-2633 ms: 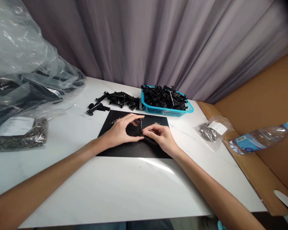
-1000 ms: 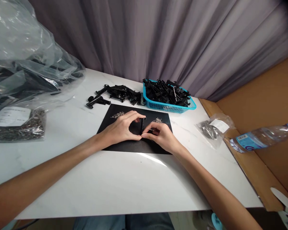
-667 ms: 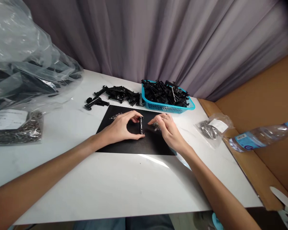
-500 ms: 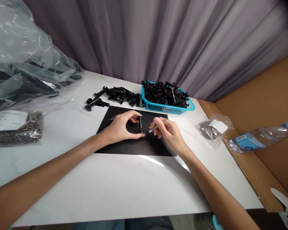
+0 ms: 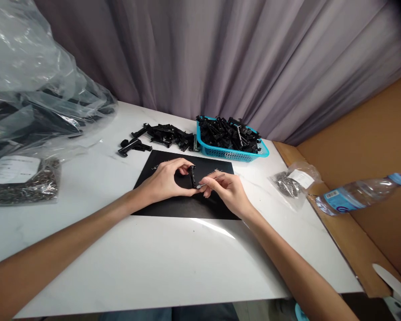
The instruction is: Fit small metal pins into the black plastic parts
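Observation:
Between the thumb and fingers of my left hand (image 5: 167, 179) a narrow black plastic part (image 5: 193, 177) is held on end. My right hand (image 5: 227, 188) pinches a slim silvery tool (image 5: 200, 186). The tool's tip meets or nearly meets the lower end of the part; exact contact is too small to make out. Both hands are above a black mat (image 5: 180, 208). Tiny shiny metal pieces (image 5: 218, 170) lie scattered on the mat beyond my right hand, and more are behind my left.
A blue basket (image 5: 235, 154) heaped with black plastic parts stands at the back. A loose pile of similar parts (image 5: 165, 133) lies left of it. Bags of small metal pieces (image 5: 36, 187) (image 5: 289, 183) rest at both sides. A plastic bottle (image 5: 361, 194) lies at right.
My right hand has moved left, bringing the silvery tool to the lower end of the black part. The part has shifted slightly left and tilted a little.

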Action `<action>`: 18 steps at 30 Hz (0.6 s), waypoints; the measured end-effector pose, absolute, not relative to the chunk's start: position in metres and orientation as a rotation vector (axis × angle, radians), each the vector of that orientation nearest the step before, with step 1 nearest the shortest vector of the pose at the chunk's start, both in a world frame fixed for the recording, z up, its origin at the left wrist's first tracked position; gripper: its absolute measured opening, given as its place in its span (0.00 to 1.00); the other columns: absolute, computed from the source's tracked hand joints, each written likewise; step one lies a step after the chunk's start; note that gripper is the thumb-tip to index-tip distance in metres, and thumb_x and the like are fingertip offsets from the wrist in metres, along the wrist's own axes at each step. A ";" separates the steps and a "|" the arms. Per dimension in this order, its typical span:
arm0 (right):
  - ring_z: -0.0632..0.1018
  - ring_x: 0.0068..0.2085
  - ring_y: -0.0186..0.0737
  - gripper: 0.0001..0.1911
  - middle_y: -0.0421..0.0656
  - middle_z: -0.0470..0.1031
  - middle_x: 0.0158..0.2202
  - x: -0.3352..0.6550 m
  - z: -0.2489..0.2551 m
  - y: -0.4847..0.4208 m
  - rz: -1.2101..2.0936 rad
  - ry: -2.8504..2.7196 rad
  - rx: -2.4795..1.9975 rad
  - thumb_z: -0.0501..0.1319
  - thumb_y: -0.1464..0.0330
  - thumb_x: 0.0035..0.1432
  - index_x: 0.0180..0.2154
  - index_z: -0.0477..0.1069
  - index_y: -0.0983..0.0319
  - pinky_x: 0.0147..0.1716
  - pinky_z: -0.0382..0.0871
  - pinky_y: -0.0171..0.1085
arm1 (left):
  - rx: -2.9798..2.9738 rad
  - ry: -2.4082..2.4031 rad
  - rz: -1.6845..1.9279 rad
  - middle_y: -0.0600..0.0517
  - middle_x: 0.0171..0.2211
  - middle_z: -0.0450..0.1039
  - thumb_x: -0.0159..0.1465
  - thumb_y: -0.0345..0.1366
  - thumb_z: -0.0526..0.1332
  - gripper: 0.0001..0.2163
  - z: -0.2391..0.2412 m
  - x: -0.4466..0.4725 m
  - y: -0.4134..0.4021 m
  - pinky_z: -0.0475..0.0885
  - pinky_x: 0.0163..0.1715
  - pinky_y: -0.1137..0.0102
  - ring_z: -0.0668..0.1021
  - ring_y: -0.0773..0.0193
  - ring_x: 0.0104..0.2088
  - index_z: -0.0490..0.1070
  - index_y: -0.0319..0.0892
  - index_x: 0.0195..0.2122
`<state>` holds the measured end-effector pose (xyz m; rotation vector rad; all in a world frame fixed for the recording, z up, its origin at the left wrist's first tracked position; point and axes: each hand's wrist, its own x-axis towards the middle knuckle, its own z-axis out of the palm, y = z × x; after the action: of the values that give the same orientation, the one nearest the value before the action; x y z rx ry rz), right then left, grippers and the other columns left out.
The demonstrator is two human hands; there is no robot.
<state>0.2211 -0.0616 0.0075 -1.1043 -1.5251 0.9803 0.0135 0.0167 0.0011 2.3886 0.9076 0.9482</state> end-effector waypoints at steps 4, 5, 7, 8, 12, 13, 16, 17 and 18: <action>0.79 0.26 0.38 0.21 0.45 0.82 0.29 0.220 0.005 -0.063 0.959 -1.532 -1.096 0.66 0.50 0.63 0.33 0.81 0.63 0.33 0.76 0.40 | 2.415 0.908 0.958 0.52 0.39 0.79 0.50 0.44 0.76 0.25 0.000 0.012 0.018 0.78 0.42 0.65 0.81 0.59 0.38 0.74 0.42 0.46; 0.79 0.27 0.38 0.21 0.44 0.82 0.29 0.220 0.004 -0.063 0.961 -1.532 -1.089 0.66 0.51 0.63 0.33 0.81 0.63 0.34 0.76 0.40 | 2.414 0.910 0.961 0.52 0.39 0.79 0.49 0.43 0.76 0.25 -0.001 0.011 0.018 0.78 0.42 0.65 0.81 0.59 0.38 0.74 0.42 0.47; 0.80 0.27 0.38 0.21 0.44 0.82 0.29 0.220 0.001 -0.063 0.981 -1.532 -1.077 0.66 0.51 0.64 0.34 0.82 0.63 0.35 0.76 0.41 | 2.413 0.907 0.948 0.52 0.39 0.78 0.49 0.42 0.76 0.25 -0.001 0.010 0.018 0.78 0.42 0.65 0.81 0.59 0.38 0.74 0.42 0.47; 0.80 0.28 0.38 0.21 0.44 0.82 0.29 0.220 0.000 -0.063 0.995 -1.531 -1.075 0.66 0.51 0.64 0.34 0.82 0.63 0.36 0.76 0.41 | 2.414 0.904 0.938 0.52 0.39 0.78 0.49 0.42 0.76 0.25 -0.001 0.010 0.018 0.78 0.42 0.65 0.81 0.60 0.38 0.74 0.42 0.47; 0.81 0.29 0.39 0.21 0.44 0.82 0.29 0.219 -0.007 -0.063 1.028 -1.516 -1.067 0.65 0.51 0.64 0.36 0.82 0.63 0.38 0.77 0.41 | 2.415 0.908 0.924 0.52 0.38 0.78 0.49 0.40 0.75 0.25 -0.001 0.009 0.018 0.78 0.42 0.65 0.81 0.60 0.38 0.73 0.42 0.48; 0.82 0.30 0.40 0.21 0.44 0.82 0.29 0.218 -0.008 -0.063 1.032 -1.517 -1.066 0.65 0.51 0.65 0.36 0.82 0.63 0.39 0.77 0.41 | 2.412 0.911 0.927 0.52 0.38 0.78 0.49 0.40 0.75 0.25 -0.001 0.009 0.017 0.78 0.42 0.64 0.81 0.59 0.38 0.73 0.42 0.47; 0.82 0.31 0.41 0.21 0.43 0.81 0.28 0.217 -0.007 -0.063 1.026 -1.547 -1.084 0.64 0.51 0.65 0.37 0.82 0.62 0.40 0.77 0.42 | 2.391 0.916 0.919 0.53 0.39 0.78 0.49 0.40 0.75 0.25 0.001 0.011 0.017 0.78 0.43 0.64 0.81 0.59 0.38 0.73 0.43 0.47; 0.81 0.31 0.41 0.22 0.44 0.81 0.29 0.218 -0.004 -0.063 1.007 -1.565 -1.094 0.63 0.50 0.66 0.36 0.81 0.62 0.40 0.76 0.41 | 2.377 0.921 0.923 0.52 0.39 0.78 0.48 0.41 0.75 0.25 0.002 0.012 0.018 0.78 0.43 0.64 0.81 0.59 0.38 0.72 0.43 0.47; 0.81 0.32 0.41 0.22 0.44 0.81 0.30 0.220 0.000 -0.063 0.965 -1.580 -1.102 0.62 0.50 0.67 0.36 0.81 0.62 0.40 0.76 0.41 | 2.364 0.925 0.928 0.52 0.40 0.78 0.48 0.42 0.76 0.26 0.003 0.012 0.018 0.78 0.43 0.64 0.80 0.59 0.38 0.72 0.43 0.47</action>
<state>0.2196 -0.0627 -0.0003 -1.1018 -1.5804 0.9647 0.0123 0.0178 0.0027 2.3641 0.9247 0.9284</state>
